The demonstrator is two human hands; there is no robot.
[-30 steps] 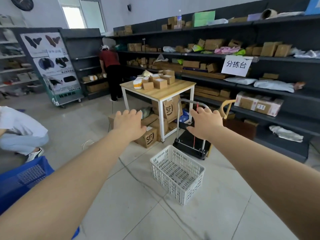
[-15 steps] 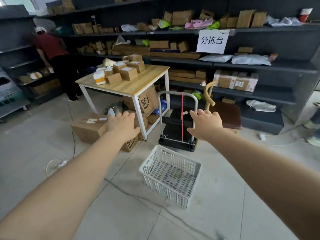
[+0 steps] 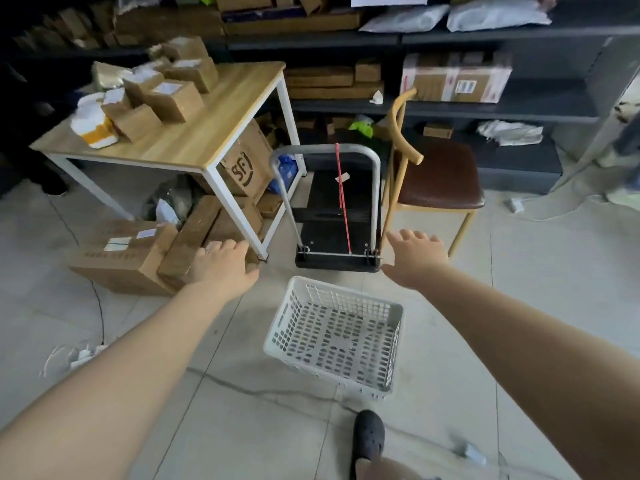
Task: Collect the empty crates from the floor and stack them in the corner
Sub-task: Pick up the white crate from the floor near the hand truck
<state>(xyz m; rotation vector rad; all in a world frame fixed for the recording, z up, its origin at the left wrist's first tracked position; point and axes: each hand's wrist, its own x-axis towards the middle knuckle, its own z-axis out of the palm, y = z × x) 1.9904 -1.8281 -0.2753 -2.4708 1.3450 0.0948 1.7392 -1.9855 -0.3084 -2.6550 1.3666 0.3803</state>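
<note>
An empty white perforated crate point(image 3: 334, 336) sits on the tiled floor in front of me, slightly tilted in view. My left hand point(image 3: 221, 266) reaches forward above and to the left of the crate, fingers apart, holding nothing. My right hand point(image 3: 415, 256) reaches forward above and to the right of it, fingers spread, also holding nothing. Neither hand touches the crate. My dark shoe point(image 3: 369, 438) stands just behind the crate.
A black folding hand trolley point(image 3: 334, 237) stands just beyond the crate. Left of it stands a wooden table point(image 3: 194, 140) with parcels, cardboard boxes point(image 3: 121, 254) on the floor beside it. A brown chair point(image 3: 440, 181) and dark shelving point(image 3: 502, 109) are at right. Cables cross the floor.
The view has tipped downward and closer to the crate. Both hands have stayed extended and moved nearer to the crate's sides; my foot has come into view.
</note>
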